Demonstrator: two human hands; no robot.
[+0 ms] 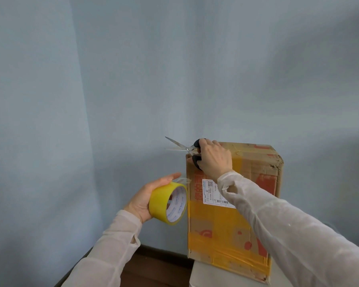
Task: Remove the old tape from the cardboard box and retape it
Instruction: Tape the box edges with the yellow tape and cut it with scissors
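Observation:
A tall cardboard box (220, 228) stands on end, with yellow tape bands, red print and a white shipping label (210, 191) on its front. My left hand (147, 195) grips a roll of yellow tape (168, 204) just left of the box, a short clear tail of tape sticking up from the roll. My right hand (214, 158) holds black-handled scissors (184, 149) at the box's top left corner. The blades are parted and point left, out past the box.
The box stands on a white surface (216, 274) at the bottom. A dark wooden floor (153, 266) shows below left. A plain pale blue wall (133, 79) fills the background behind and to the left of the box.

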